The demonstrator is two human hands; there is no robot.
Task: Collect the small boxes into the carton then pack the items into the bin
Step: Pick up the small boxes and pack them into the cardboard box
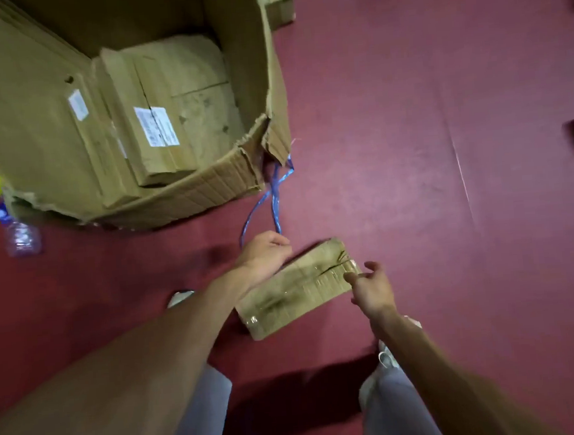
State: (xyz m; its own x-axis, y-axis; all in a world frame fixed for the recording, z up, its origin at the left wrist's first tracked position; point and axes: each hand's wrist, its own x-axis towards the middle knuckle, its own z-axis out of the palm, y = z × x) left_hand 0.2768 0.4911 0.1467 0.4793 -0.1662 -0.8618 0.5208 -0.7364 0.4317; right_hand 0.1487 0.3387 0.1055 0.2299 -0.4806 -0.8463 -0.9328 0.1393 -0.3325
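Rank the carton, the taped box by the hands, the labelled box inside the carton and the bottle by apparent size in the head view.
1. carton
2. taped box and labelled box: these look alike, and the taped one is nearer the camera, so they are left unranked
3. bottle

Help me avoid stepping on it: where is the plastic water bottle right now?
In the head view, the plastic bottle lies on the red floor at the left edge, beside the near-left corner of the torn carton.
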